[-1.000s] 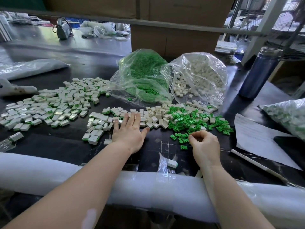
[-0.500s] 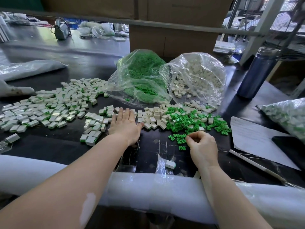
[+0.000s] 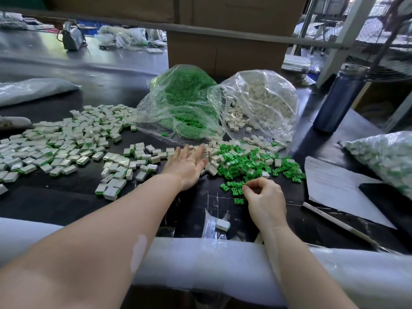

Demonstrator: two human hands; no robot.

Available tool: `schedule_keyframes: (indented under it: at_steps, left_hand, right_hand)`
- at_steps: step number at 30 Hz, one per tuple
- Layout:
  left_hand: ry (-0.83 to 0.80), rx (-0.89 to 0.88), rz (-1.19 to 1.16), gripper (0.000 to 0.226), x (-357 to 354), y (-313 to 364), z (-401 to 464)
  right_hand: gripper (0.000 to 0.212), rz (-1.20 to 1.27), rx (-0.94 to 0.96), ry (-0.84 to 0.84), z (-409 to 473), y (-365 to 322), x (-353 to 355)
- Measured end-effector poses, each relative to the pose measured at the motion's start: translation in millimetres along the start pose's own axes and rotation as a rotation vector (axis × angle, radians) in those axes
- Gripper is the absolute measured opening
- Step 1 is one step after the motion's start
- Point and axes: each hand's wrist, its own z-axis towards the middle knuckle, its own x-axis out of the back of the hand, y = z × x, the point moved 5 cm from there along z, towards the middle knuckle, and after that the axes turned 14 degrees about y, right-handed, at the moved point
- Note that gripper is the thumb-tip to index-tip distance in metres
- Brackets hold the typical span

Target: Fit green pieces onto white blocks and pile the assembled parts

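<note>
A dark worktable (image 3: 66,197) fills the frame, with a white foam strip (image 3: 200,259) along its near edge and cardboard boxes (image 3: 223,30) at the top. In the upper centre sit two clear bags side by side, touching: one of green pieces (image 3: 185,103), one of white blocks (image 3: 263,101), both mouths opening toward the lower frame. Below them lies a mixed heap of loose green pieces (image 3: 247,162) and loose white blocks (image 3: 214,157). The assembled parts (image 3: 55,143) spread flat across the left of the frame, pointing every way, with no common long axis.

The left hand (image 3: 187,163) lies at centre, fingers straight and slightly spread, tips reaching into the loose white blocks. The right hand (image 3: 265,197), lower right of centre, has fingers curled with thumb and forefinger brought together beside a few green pieces; whether it pinches one I cannot tell. A blue bottle (image 3: 338,99) stands upright at the upper right, above a sheet of paper (image 3: 334,188).
</note>
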Motion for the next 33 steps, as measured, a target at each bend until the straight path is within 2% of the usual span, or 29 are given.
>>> schedule_keyframes:
  at_steps: [6,17,20,23,26,29,33]
  left_hand:
    - [0.0,-0.054,0.042,0.048,-7,10,-6]
    - [-0.014,-0.051,-0.128,0.05,-17,28,-41]
    - [-0.011,-0.055,-0.291,0.049,-15,29,-47]
    - [0.103,0.041,-0.578,0.042,0,23,-47]
    - [0.29,0.099,-0.442,0.035,15,8,-42]
    - [0.33,0.166,-0.377,0.03,18,-5,-38]
    - [0.437,0.24,-0.433,0.022,23,-15,-40]
  right_hand:
    - [0.012,-0.007,-0.021,-0.008,-1,0,-1]
    - [0.01,0.026,-0.004,-0.006,-1,-1,2]
    - [0.009,0.034,0.0,-0.002,-1,0,3]
    - [0.008,0.034,0.0,-0.009,-1,2,3]
    - [0.007,0.03,-0.001,-0.008,-1,2,3]
    - [0.007,0.02,0.001,-0.009,-1,2,2]
    - [0.008,0.014,0.003,-0.012,0,1,1]
